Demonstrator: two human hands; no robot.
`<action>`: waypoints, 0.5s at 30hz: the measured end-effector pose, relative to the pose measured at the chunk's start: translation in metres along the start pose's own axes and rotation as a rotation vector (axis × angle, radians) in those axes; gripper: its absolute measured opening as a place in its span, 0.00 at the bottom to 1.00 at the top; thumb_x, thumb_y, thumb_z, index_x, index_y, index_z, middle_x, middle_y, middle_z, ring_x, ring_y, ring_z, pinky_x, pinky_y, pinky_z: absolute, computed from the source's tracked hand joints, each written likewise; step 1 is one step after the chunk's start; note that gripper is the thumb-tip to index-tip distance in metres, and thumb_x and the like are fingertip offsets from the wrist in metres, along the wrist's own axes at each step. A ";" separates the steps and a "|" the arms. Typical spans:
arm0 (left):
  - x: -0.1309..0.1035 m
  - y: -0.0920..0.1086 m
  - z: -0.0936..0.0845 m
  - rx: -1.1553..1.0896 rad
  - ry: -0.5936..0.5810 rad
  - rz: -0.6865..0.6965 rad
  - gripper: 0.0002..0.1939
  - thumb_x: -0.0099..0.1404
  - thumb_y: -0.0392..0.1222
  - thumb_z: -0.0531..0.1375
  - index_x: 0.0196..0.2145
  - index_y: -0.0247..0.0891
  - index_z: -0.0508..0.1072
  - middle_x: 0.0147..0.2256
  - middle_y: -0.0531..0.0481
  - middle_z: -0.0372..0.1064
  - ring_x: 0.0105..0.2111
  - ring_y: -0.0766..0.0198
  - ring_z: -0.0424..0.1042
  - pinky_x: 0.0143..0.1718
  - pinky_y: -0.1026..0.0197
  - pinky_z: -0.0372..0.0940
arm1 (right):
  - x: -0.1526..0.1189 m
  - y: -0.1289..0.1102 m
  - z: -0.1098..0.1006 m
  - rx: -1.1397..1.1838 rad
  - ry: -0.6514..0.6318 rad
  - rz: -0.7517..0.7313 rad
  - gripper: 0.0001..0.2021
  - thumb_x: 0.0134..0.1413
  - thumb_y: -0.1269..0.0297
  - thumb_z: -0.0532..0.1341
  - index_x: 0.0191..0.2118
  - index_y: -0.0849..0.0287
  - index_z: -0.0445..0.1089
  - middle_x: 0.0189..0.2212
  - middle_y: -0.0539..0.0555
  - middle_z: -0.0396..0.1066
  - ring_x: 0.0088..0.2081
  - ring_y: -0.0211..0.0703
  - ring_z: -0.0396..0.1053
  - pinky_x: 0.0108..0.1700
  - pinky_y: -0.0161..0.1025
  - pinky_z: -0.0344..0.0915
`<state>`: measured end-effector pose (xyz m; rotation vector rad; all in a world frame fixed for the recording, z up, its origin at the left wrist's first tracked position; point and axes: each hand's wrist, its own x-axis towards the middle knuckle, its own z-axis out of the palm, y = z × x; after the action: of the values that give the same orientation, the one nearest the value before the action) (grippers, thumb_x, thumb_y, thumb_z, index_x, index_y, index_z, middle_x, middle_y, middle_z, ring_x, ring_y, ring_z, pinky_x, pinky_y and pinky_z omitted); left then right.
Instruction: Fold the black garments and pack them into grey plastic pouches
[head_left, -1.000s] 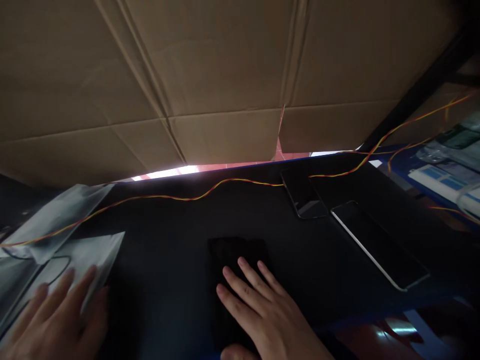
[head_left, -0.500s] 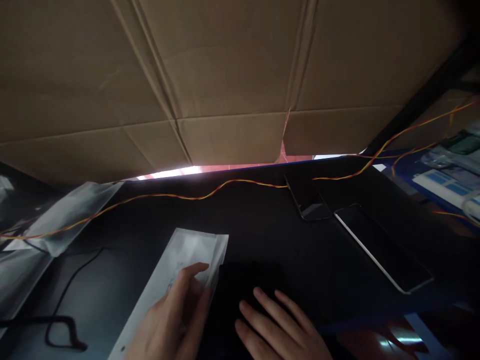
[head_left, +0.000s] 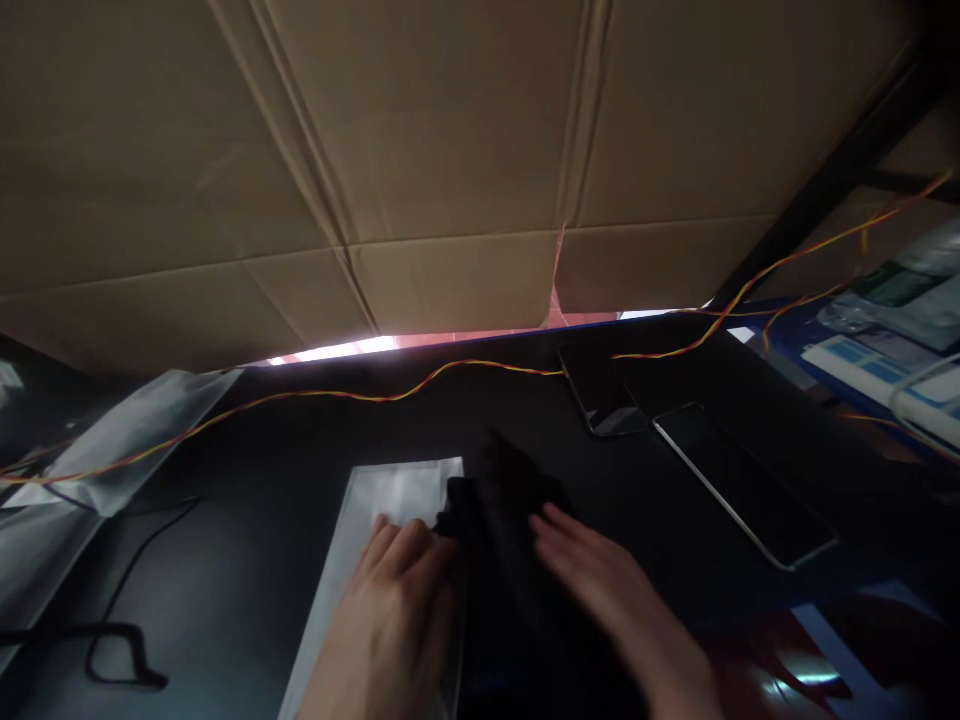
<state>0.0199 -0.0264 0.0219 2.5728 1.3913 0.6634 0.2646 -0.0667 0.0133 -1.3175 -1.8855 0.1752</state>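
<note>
My left hand (head_left: 394, 590) is closed at the right edge of a long, whitish translucent plastic bag (head_left: 409, 480), its fingers curled and pressed down on the bag. Right beside it, a piece of black cloth (head_left: 517, 560) lies partly against the bag, one part of it raised and blurred. Dark on dark, its outline is hard to make out. At the cloth's right side is my right hand (head_left: 600, 580), the fingers straight and together on the fabric; its thumb is hidden behind the cloth, which appears pinched there.
Two phones (head_left: 742, 485) (head_left: 600, 390) lie on the black tabletop (head_left: 247, 560) at the right. A red-yellow twisted wire (head_left: 360, 395) crosses the back, before a cardboard sheet (head_left: 450, 150). More plastic bags (head_left: 142, 430) and a black cable (head_left: 127, 640) lie at the left.
My right hand has moved up and right and turned onto the black cloth, part of which is now lifted. My left hand has shifted right and curled its fingers at the bag.
</note>
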 end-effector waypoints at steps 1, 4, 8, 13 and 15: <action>0.001 0.002 0.000 -0.035 0.007 0.009 0.17 0.71 0.32 0.55 0.51 0.45 0.79 0.42 0.47 0.81 0.42 0.51 0.84 0.59 0.34 0.77 | 0.005 -0.005 0.007 -0.002 -0.027 -0.077 0.23 0.71 0.65 0.56 0.66 0.47 0.75 0.56 0.51 0.83 0.55 0.54 0.83 0.54 0.47 0.82; 0.002 0.006 0.000 -0.150 0.114 -0.065 0.13 0.72 0.34 0.56 0.49 0.46 0.76 0.42 0.50 0.80 0.42 0.56 0.84 0.54 0.50 0.80 | 0.013 -0.015 0.024 -0.043 -0.082 -0.168 0.22 0.69 0.71 0.56 0.63 0.55 0.77 0.58 0.51 0.82 0.58 0.51 0.81 0.60 0.45 0.79; -0.004 0.007 -0.003 -0.285 0.307 -0.299 0.05 0.78 0.41 0.58 0.48 0.48 0.72 0.39 0.55 0.79 0.38 0.64 0.82 0.42 0.66 0.78 | 0.012 -0.018 0.031 -0.174 -0.071 -0.136 0.16 0.72 0.74 0.57 0.52 0.52 0.81 0.51 0.49 0.85 0.55 0.50 0.81 0.57 0.46 0.78; -0.005 0.008 -0.001 -0.259 0.224 -0.198 0.12 0.76 0.41 0.59 0.55 0.49 0.74 0.47 0.51 0.83 0.49 0.56 0.85 0.61 0.51 0.77 | 0.020 -0.020 0.025 -0.115 -0.305 -0.428 0.09 0.76 0.65 0.61 0.49 0.53 0.80 0.48 0.47 0.85 0.57 0.47 0.77 0.67 0.44 0.71; -0.005 0.009 -0.001 -0.268 0.170 -0.172 0.16 0.76 0.40 0.58 0.59 0.50 0.73 0.50 0.49 0.83 0.54 0.53 0.84 0.61 0.48 0.78 | 0.025 -0.022 0.025 -0.104 -0.370 -0.471 0.10 0.77 0.65 0.60 0.50 0.55 0.80 0.47 0.47 0.85 0.57 0.46 0.77 0.70 0.43 0.68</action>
<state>0.0237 -0.0359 0.0241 2.2068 1.4392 0.9839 0.2290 -0.0479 0.0215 -0.9114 -2.4948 0.0792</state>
